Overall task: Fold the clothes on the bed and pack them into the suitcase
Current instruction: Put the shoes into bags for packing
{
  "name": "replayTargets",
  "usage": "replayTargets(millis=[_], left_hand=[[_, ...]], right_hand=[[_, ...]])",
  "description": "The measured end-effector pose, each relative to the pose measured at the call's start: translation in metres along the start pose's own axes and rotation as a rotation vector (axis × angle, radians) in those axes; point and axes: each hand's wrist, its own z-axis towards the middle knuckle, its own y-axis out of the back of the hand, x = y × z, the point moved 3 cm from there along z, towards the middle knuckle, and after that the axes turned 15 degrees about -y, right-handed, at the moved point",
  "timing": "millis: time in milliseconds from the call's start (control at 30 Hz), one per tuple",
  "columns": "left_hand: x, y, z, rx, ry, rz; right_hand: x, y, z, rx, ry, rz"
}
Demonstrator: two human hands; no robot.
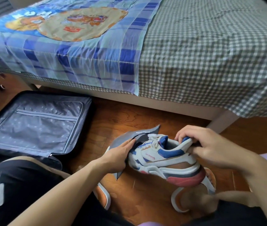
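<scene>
While the person is sitting on the floor between the bed [211,54] and the open suitcase [36,121], they're working a sneaker [165,159] into a grey bag [126,141], and honestly the whole thing is coming down to which way that shoe is pointing. Its long axis is running left to right in front of them, toe toward the bag's mouth on the left, heel on the right. The right hand [211,144] is gripping the heel collar, fingers [183,136] curled over the rim and the thumb pinching from below, so that's the hand doing the pushing. The left hand [121,152] is lying along the bag at the toe end, fingers mostly straight and pressing the fabric against the shoe, looks more like steadying than a real grip.

So I'm guessing the next bit is a shove leftward along the shoe's length while the left hand is pulling the bag back over it. The suitcase is sitting further left, near the left arm, lid side lined in grey and nothing packed in the part I can see. No loose clothes are showing on the bed from here, just a blue printed blanket [64,38] over the checked sheet.
</scene>
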Motion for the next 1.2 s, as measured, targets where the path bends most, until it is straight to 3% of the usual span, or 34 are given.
replayTargets(millis=[167,333,467,567,700,867,967,1100,1200], left_hand=[[0.017,-0.002,-0.001,-0.043,0.066,-0.079],[0.030,0.000,-0.004,-0.306,0.177,0.022],[0.028,0.008,-0.003,-0.390,0.251,0.095],[0.023,0.008,0.001,-0.344,0.234,0.072],[0.021,0.006,0.008,-0.328,0.175,-0.179],[0.032,0.010,0.003,-0.354,0.212,-0.370],[0.017,0.012,0.003,-0.241,0.131,-0.307],[-0.020,0.009,0.009,-0.059,0.024,-0.032],[-0.037,0.014,0.008,-0.010,0.017,0.024]], right_hand=[[-0.010,0.035,-0.011,-0.024,-0.034,0.025],[-0.015,0.043,-0.010,-0.075,-0.031,0.113],[-0.015,0.047,-0.012,-0.091,0.000,0.218],[-0.016,0.051,-0.015,-0.121,0.007,0.332],[-0.016,0.037,-0.010,-0.085,-0.014,0.392],[-0.027,0.017,-0.002,-0.032,-0.081,0.176],[-0.025,0.005,0.001,-0.012,-0.078,0.023],[-0.009,-0.009,0.004,-0.009,-0.051,0.022],[-0.007,-0.017,0.012,-0.118,-0.081,0.032]])
